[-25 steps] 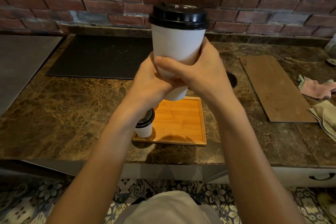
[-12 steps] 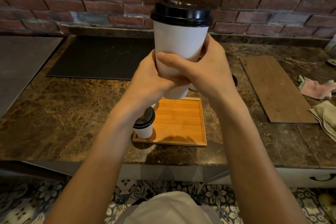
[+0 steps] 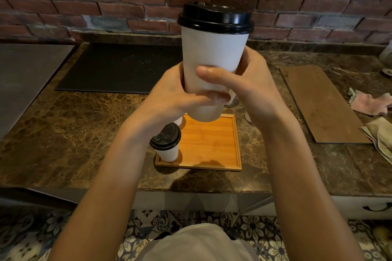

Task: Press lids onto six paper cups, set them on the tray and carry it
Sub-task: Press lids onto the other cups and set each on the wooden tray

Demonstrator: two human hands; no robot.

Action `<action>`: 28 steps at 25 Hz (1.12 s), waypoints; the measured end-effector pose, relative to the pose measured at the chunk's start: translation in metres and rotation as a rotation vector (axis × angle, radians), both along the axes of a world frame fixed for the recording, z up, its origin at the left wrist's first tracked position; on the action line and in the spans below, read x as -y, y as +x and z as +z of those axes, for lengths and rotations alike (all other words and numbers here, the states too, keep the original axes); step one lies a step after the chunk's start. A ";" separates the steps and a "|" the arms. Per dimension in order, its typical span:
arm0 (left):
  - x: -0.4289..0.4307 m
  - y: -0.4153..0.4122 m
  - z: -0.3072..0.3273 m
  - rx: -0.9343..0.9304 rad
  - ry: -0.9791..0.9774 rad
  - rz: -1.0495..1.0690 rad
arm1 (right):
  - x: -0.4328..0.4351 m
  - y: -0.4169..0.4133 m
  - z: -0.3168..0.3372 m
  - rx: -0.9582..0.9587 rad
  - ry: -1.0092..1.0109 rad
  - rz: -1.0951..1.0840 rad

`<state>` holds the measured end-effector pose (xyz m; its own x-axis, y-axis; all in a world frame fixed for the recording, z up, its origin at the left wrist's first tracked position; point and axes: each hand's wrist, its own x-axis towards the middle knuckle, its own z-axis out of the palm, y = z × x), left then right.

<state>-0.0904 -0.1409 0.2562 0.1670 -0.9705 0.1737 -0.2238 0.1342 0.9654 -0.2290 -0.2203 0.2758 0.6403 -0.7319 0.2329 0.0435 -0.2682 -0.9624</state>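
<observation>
- left hand [image 3: 169,99] and right hand [image 3: 250,89]: both wrapped round tall white paper cup [image 3: 212,57] with black plastic lid [image 3: 215,19], raised above counter
- below: square bamboo tray [image 3: 212,144], small lidded white cup [image 3: 166,144] in its near-left corner
- brown marble counter [image 3: 74,133]

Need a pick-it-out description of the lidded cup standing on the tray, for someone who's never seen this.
On the brown marble counter lies a square orange wooden tray. The cup stands upright in its near-left corner, white with a black lid. Unlike the raised cup gripped by the left hand and the right hand, no hand touches it.
</observation>
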 end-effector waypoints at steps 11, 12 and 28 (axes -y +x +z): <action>-0.003 -0.003 -0.002 -0.047 -0.018 -0.041 | -0.001 0.001 -0.001 -0.026 0.030 0.041; -0.002 -0.003 -0.002 -0.031 -0.019 -0.012 | -0.002 0.001 0.000 -0.032 0.016 0.024; 0.004 -0.010 -0.011 0.010 -0.036 0.195 | -0.010 0.012 0.000 -0.122 -0.082 -0.183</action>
